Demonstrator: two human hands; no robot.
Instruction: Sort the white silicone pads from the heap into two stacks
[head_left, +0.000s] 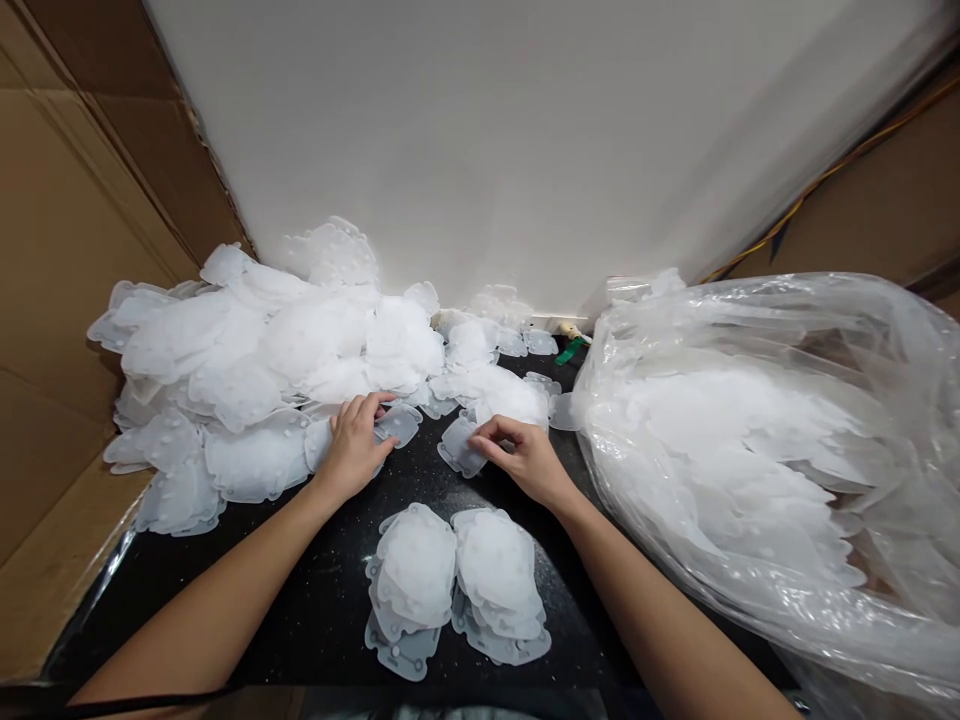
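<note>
My left hand rests on a translucent white plastic piece at the edge of a big loose pile of such pieces, fingers curled over it. My right hand pinches the edge of another translucent piece lying on the black tabletop. Just in front of me lie two neat stacks of the same pieces, a left stack and a right stack, side by side.
A large clear plastic bag full of the same pieces fills the right side. Cardboard stands along the left; a white wall is behind. A small green object lies by the wall. A yellow cable runs upper right.
</note>
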